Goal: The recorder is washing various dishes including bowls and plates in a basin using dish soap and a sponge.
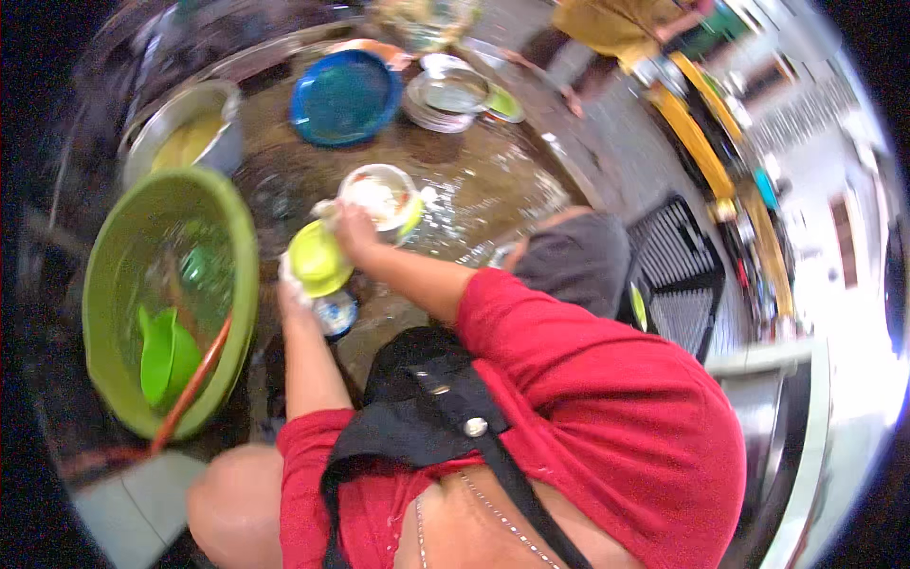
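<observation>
A small yellow-green bowl (321,259) is held between my two hands. My left hand (293,288), coated with white suds, supports it from the left side. On the opposite rim lies my right hand (353,231), with something white, suds or a scrubber, at its fingertips; blur hides which. Just beyond my right hand stands a white container (380,192) with foamy white contents and reddish spots. A small blue-and-white round item (335,313) rests below the bowl, near my left wrist.
A large green tub (245,284) of water stands at left, holding a bright green dipper (167,355) and an orange-red stick or hose (195,384). Behind it is a metal pot (227,135). A blue basin (298,107) and stacked dishes (448,107) sit farther off. Another person (611,28) is at top right.
</observation>
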`<state>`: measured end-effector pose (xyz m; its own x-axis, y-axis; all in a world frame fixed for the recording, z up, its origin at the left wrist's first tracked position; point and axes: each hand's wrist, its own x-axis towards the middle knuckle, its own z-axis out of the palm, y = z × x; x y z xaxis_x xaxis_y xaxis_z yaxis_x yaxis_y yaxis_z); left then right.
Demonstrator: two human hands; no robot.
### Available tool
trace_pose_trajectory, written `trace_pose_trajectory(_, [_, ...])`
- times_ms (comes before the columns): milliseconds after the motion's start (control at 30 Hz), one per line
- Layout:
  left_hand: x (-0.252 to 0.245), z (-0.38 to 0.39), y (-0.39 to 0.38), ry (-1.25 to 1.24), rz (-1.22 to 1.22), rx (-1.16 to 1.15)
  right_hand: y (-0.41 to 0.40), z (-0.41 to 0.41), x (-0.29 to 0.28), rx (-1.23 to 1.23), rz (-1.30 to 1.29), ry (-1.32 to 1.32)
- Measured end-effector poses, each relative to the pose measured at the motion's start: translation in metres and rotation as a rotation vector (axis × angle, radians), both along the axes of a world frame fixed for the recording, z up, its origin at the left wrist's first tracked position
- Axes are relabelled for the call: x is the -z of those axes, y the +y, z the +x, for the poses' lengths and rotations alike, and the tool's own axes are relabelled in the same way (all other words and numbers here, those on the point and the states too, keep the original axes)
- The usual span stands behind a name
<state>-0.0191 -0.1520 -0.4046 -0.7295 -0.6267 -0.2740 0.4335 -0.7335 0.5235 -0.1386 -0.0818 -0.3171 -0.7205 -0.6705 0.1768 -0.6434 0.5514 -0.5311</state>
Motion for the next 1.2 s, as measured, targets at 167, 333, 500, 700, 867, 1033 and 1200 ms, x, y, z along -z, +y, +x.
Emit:
trace_pose_trajectory(167, [-0.022,-0.001,-0.015,-0.263,0.109,0.206,0.037,0.060,-0.002,-0.523,-0.085,0.035])
trace_pose_trajectory(333, [-0.056,-0.001,-0.001,-0.203,-0.257,0.314,0.026,0.030,-0.008,-0.316,-0.233,0.069])
trace_pose_trajectory(500, [-0.068,-0.008,-0.008,-0.393,-0.769,0.491,0.024,-0.019,-0.016,0.151,-0.248,-0.380])
trace_pose_trajectory(700, [-0.021,0.003,0.027,-0.953,-1.592,0.620,0.028,-0.050,-0.007,0.645,-0.470,-0.445])
trace_pose_trajectory(867, [0.009,0.024,0.066,-1.298,-1.841,0.773,0.031,-0.082,0.024,0.931,-0.652,-0.643])
trace_pose_trajectory(1033, [0.016,0.019,0.046,-1.106,-1.649,1.024,0.033,-0.099,0.039,1.005,-0.666,-0.852])
trace_pose_trajectory(1200, [-0.004,-0.037,0.013,-0.851,-1.352,0.512,0.036,-0.102,0.028,0.960,-0.504,-0.938])
